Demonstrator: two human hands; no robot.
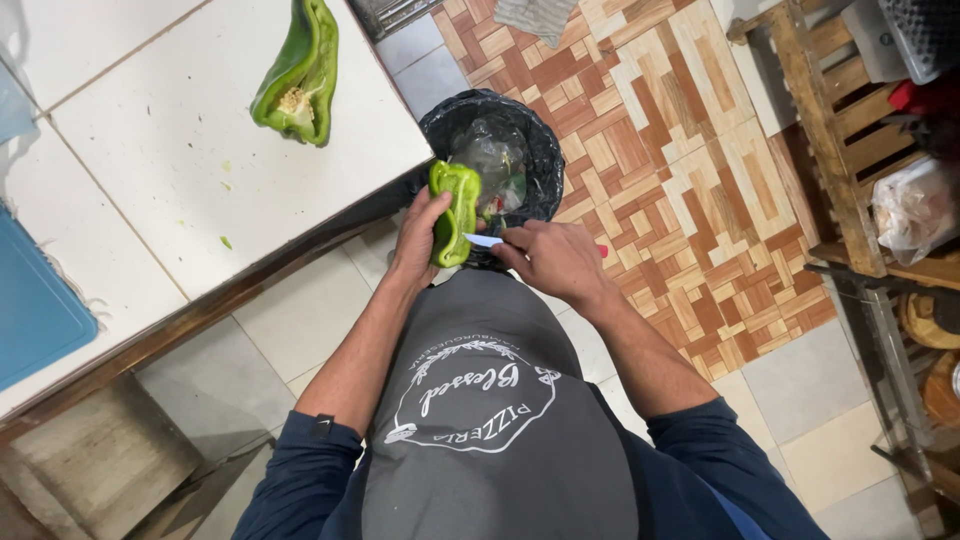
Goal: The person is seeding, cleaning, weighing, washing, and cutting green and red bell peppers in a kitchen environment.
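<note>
Standing at the counter's near corner, over the bin. Left hand [418,240] is closed around a green pepper half [455,212], held upright in the air just off the white tiled counter [170,150] and directly above a black-lined rubbish bin [492,150] on the floor. Right hand [553,258] is wrapped on a small knife [484,240]; the pale blade points left and meets the pepper's lower edge. A bit of red handle shows past the knuckles. Hands close together, nearly touching.

The other pepper half [297,75] lies cut side up near the counter's far right edge, seed core visible, untouched. Green flecks dot the tiles around it. A blue board [35,300] sits at the counter's left edge. The person wears a grey apron [495,420] over dark sleeves.

Step in hand, as I judge it: trimming core and ribs from the held half so the scraps fall into the bin. The next cut likely wants a shallow blade angle, edge kept off the left thumb, pepper kept over the bin's opening.
</note>
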